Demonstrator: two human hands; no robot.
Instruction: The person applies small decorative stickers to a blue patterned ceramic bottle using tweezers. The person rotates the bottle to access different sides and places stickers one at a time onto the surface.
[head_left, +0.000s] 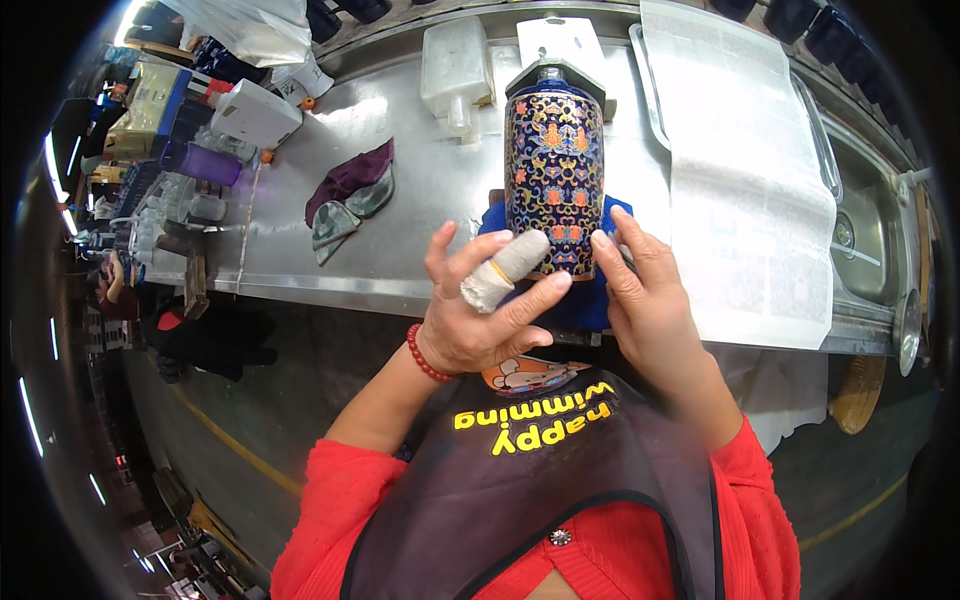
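A long metal bench is seen, with a sink set into it at three o'clock. A large white sheet is laid at two o'clock. A purple cloth is placed at ten o'clock, a white plastic container at twelve, and a white box at eleven.

— Where's it looking from?
— Head-mounted, straight down over the metal bench, close above it.
— Facing?
— Forward across the bench; sink at its right end. Only one view.
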